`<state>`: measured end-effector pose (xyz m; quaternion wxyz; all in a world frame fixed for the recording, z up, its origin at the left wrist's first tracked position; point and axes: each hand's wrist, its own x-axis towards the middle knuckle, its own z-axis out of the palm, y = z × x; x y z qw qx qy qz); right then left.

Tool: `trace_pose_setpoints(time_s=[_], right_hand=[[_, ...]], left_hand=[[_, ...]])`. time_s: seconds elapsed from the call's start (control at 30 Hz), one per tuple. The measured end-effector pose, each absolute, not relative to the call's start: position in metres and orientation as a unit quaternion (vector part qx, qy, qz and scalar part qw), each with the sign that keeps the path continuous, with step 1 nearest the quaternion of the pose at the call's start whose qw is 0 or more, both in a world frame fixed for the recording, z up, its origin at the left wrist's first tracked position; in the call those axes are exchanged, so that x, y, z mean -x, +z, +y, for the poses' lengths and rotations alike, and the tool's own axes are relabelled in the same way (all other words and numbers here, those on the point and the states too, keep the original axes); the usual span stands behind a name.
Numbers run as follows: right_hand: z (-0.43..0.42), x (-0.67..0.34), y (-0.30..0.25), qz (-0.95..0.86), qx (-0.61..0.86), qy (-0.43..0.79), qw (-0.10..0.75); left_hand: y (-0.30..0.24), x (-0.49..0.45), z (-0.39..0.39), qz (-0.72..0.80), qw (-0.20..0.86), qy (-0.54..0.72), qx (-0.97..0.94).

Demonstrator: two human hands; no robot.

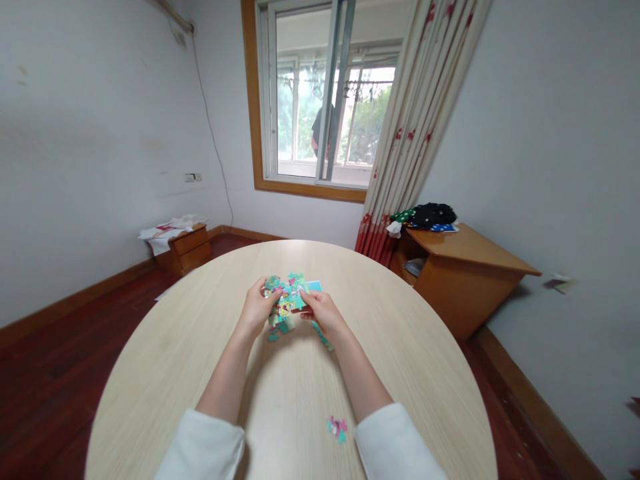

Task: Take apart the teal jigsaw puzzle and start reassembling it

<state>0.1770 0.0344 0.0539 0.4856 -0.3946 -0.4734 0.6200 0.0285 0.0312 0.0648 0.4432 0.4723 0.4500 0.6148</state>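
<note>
Between my two hands is a joined section of a colourful jigsaw puzzle point(287, 301), mostly turquoise with yellow and pink cartoon parts. My left hand point(257, 308) grips its left edge, thumb on top. On the right edge, my right hand point(323, 312) holds it the same way. More turquoise puzzle pieces point(281, 329) show under and just below the section; whether they touch it I cannot tell. Another strip of pieces point(323, 335) lies partly hidden beside my right hand. A light-blue flat item point(315, 286) shows behind the section. Nearer me, a small pink and turquoise cluster point(337, 429) rests by my right sleeve.
The round pale wooden table point(400, 333) fills the foreground. A wooden cabinet point(465, 267) with clothes point(430, 217) on top stands to the right, near a long curtain point(420, 100). At left is a small drawer unit point(191, 248). Beyond the window point(310, 100), a person is partly visible.
</note>
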Motion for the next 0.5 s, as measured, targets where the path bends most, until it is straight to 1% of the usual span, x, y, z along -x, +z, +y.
trace_pose_setpoints(time_s=[0.13, 0.27, 0.37, 0.5], right_hand=[[0.034, -0.177, 0.053, -0.472, 0.391, 0.587, 0.528], [0.036, -0.177, 0.052, -0.459, 0.413, 0.557, 0.555], [0.038, -0.177, 0.051, -0.451, 0.427, 0.542, 0.566], [0.040, -0.178, 0.050, -0.469, 0.410, 0.544, 0.562]], left_hand=[[0.064, -0.028, 0.031, 0.469, 0.425, 0.598, -0.491], [0.057, -0.023, 0.037, 0.500, 0.369, 0.593, -0.512], [0.051, -0.020, 0.043, 0.521, 0.320, 0.596, -0.521], [0.052, -0.019, 0.044, 0.517, 0.308, 0.600, -0.527]])
